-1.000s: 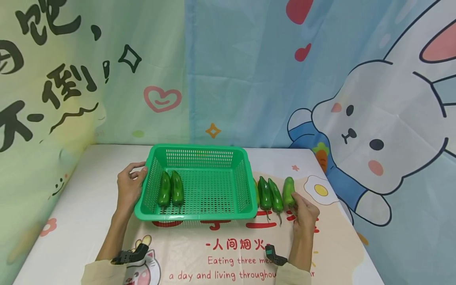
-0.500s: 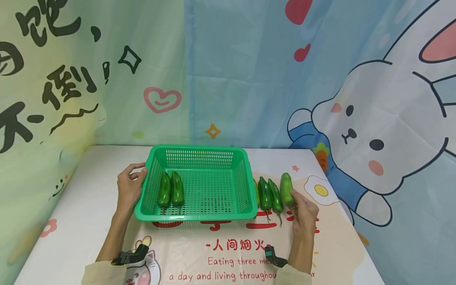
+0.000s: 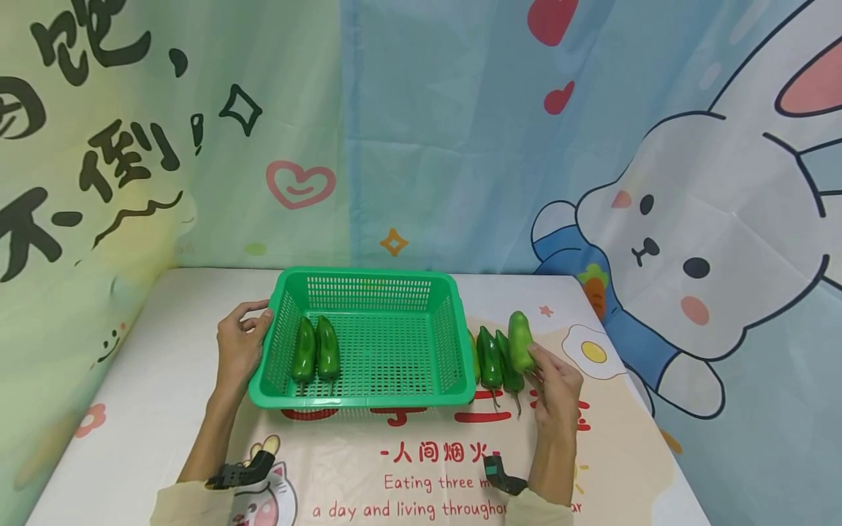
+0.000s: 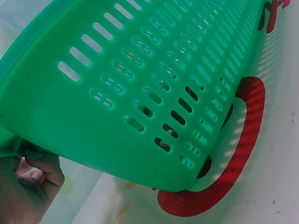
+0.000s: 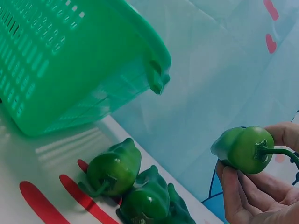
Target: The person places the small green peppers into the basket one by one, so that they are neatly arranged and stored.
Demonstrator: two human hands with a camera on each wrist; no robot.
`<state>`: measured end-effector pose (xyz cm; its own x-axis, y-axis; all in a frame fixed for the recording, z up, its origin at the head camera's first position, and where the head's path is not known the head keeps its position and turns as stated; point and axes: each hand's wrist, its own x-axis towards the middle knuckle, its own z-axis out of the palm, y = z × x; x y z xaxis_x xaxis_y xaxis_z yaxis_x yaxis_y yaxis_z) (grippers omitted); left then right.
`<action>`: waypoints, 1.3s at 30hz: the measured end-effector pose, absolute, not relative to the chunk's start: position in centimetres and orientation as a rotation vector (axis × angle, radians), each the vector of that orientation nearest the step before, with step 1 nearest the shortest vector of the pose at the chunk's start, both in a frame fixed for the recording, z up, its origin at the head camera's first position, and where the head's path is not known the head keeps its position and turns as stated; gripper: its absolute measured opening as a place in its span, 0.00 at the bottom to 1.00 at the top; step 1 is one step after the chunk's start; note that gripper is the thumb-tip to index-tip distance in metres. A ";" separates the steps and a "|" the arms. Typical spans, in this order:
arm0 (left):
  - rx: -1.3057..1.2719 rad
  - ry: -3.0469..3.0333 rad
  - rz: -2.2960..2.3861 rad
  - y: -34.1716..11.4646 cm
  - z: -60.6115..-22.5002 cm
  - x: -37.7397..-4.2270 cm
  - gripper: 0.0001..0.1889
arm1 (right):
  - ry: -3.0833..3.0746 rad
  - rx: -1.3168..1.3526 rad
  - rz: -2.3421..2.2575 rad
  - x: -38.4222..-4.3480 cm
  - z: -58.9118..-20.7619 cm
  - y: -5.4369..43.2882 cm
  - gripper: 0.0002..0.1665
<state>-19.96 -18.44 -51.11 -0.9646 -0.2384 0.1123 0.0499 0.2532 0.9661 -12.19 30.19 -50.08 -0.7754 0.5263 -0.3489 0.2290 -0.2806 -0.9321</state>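
Observation:
A green plastic basket (image 3: 368, 401) stands on the table with two dark green peppers (image 3: 327, 349) side by side in its left part. My left hand (image 3: 242, 345) holds the basket's left rim, fingers curled at the edge in the left wrist view. Between thumb and fingers, my right hand (image 3: 558, 387) pinches a lighter green pepper (image 3: 520, 340), its stem pointing back toward the wrist in the right wrist view. The held pepper is raised and overlaps the rightmost of several peppers (image 3: 490, 359) lying in a row just right of the basket. One in that row is partly hidden by the basket.
A printed cloth (image 3: 434, 482) with red lettering covers the table (image 3: 164, 329). Behind it hangs a patterned curtain (image 3: 427, 183) with a white rabbit on the right, close to the table's back edge.
My right hand has lifted the light green pepper and brought it a little left, toward the basket. My left hand, the basket and the other peppers have stayed put.

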 end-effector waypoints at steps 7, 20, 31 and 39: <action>0.176 -2.298 -1.762 -18.4 -51.2 -19.9 0.19 | -1.784 -0.913 2.193 -12.3 -49.4 29.6 0.38; 0.182 -2.298 -1.770 -18.5 -51.4 -20.1 0.19 | -1.737 -0.758 2.268 -12.8 -48.6 28.0 0.09; 0.175 -2.287 -1.789 -18.5 -51.3 -20.2 0.19 | -1.798 -0.738 2.253 -13.0 -48.1 27.1 0.15; 0.177 -2.279 -1.804 -18.5 -51.2 -20.1 0.19 | -1.793 -0.675 2.249 -13.0 -48.0 26.6 0.08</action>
